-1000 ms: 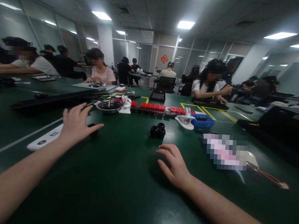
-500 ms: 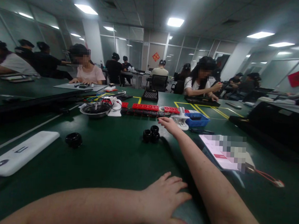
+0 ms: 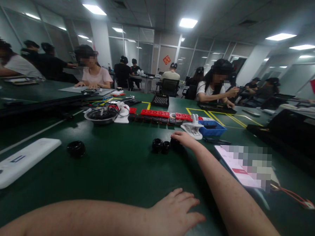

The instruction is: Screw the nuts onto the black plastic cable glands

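My left hand (image 3: pixel 175 212) lies flat on the green tabletop (image 3: pixel 112 179), fingers spread, with nothing in it. Farther forward, my right hand (image 3: pixel 185 139) curls over a black wheel-like ring (image 3: pixel 175 144), which is partly hidden under the fingers. Just left of it, a shiny black ring (image 3: pixel 157 145) stands beside a smaller one (image 3: pixel 166 147). Another black ring (image 3: pixel 76 148) sits alone at the left.
Behind the rings runs a row of red blocks (image 3: pixel 155 113), between a metal bowl (image 3: pixel 101 115) and a white clip stand (image 3: pixel 193 127). A blue bin (image 3: pixel 212 128) adjoins the stand. At left lies a white slab (image 3: pixel 23 163); at right, a pink card (image 3: pixel 242 166). Co-workers sit opposite.
My right hand has come down onto a black ring, and that ring now sits right of the other two instead of behind them. My left hand stays flat. The view has shifted slightly.
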Available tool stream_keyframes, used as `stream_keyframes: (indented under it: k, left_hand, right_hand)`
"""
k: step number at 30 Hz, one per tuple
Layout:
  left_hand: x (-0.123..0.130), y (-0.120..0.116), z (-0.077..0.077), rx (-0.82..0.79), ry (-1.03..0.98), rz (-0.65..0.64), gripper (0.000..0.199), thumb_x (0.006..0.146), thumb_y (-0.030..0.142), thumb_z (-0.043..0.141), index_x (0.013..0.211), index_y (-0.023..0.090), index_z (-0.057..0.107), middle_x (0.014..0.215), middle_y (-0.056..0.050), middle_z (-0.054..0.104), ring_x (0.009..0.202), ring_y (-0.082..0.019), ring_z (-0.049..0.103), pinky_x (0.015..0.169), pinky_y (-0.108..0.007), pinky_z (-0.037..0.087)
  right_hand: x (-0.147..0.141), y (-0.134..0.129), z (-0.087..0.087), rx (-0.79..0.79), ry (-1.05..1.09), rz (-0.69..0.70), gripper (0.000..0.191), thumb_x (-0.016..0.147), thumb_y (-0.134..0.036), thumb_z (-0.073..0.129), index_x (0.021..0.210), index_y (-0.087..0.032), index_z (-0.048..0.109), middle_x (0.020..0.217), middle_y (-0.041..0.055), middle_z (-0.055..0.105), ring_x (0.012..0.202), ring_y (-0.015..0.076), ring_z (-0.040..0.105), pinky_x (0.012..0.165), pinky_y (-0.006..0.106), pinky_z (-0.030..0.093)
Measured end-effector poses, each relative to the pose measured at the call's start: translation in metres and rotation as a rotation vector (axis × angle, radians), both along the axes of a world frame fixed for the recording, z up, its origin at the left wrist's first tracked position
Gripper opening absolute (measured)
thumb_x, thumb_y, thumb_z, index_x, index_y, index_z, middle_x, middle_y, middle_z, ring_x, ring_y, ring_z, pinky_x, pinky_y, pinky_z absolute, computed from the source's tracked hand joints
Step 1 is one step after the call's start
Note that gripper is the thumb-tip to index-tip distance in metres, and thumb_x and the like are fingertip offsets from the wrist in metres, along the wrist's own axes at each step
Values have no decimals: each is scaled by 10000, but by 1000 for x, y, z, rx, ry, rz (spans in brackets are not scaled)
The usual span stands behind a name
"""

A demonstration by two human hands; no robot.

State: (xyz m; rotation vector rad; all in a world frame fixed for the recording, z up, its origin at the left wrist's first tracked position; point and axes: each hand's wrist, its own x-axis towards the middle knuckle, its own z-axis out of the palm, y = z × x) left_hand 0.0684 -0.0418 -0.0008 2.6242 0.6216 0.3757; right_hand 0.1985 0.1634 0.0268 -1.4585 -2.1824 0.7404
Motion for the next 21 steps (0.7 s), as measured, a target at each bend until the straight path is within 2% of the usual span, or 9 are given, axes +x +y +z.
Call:
stream_keyframes:
  k: [3, 6, 8, 10, 12, 14, 16, 18, 21]
  left_hand:
    - [-3, -3, 7, -2, -29, 50, 528, 731, 466, 564, 1184, 216, 461, 1326, -104, 373, 1243, -295, 286, 1012, -484, 241]
    - [-14, -3, 11, 65, -75, 220, 576, 706, 431, 588, 1222, 240, 415, 1372, -100, 285, 1269, -324, 200, 1017, -547, 165]
    - [-27, 0, 10, 118, -91, 350, 581, 728, 406, 562, 1249, 233, 372, 1376, -100, 264, 1272, -323, 182, 1024, -568, 101]
    - [-43, 4, 8, 133, -101, 480, 548, 765, 446, 508, 1238, 207, 371, 1354, -109, 289, 1266, -316, 190, 1030, -563, 88]
    - [-60, 8, 5, 101, -107, 524, 588, 777, 548, 445, 1231, 183, 364, 1317, -122, 332, 1246, -307, 234, 1037, -546, 108]
    - [-74, 13, 4, 70, -132, 476, 733, 715, 664, 423, 1245, 164, 334, 1303, -133, 341, 1227, -308, 267, 1041, -527, 125]
    - [-84, 17, 4, 38, -148, 354, 868, 619, 735, 457, 1250, 156, 317, 1283, -140, 361, 1203, -314, 306, 1044, -512, 133]
    - [-88, 19, 5, -4, -154, 236, 948, 548, 739, 524, 1265, 166, 288, 1269, -139, 379, 1184, -317, 335, 1038, -499, 168]
    - [-89, 18, 4, -31, -176, 189, 1073, 480, 687, 628, 1316, 189, 175, 1302, -146, 351, 1188, -342, 327, 1022, -524, 179]
  right_hand:
    - [24, -26, -4, 84, -15, -63, 197, 772, -252, 449, 688, -156, 600, 640, 16, 581, 612, 154, 516, 594, 248, 379]
    - [34, -70, -11, 186, -4, -91, 203, 777, -203, 372, 696, -165, 554, 664, 19, 561, 670, 169, 512, 629, 261, 378]
    - [28, -105, -15, 228, 11, -64, 204, 779, -195, 349, 708, -168, 539, 674, 21, 552, 680, 176, 508, 639, 277, 384]
    - [13, -140, -16, 240, 25, 24, 158, 762, -191, 388, 722, -179, 540, 699, 13, 561, 683, 168, 511, 647, 274, 394]
    - [-8, -169, -15, 236, 28, 131, 65, 723, -232, 495, 708, -187, 539, 679, -1, 553, 659, 164, 507, 621, 265, 401]
    - [-26, -189, -13, 237, 66, 294, 100, 759, -267, 493, 726, -182, 534, 684, 7, 544, 654, 164, 500, 614, 275, 411]
    - [-38, -199, -11, 259, 134, 378, 153, 790, -309, 467, 738, -179, 529, 727, 24, 544, 699, 175, 501, 649, 297, 428]
    - [-43, -203, -9, 306, 172, 401, 212, 773, -383, 498, 783, -175, 538, 833, 54, 544, 793, 204, 495, 712, 340, 433]
    - [-42, -203, -11, 357, 178, 378, 411, 705, -485, 569, 962, -166, 536, 979, 97, 510, 882, 241, 481, 762, 396, 431]
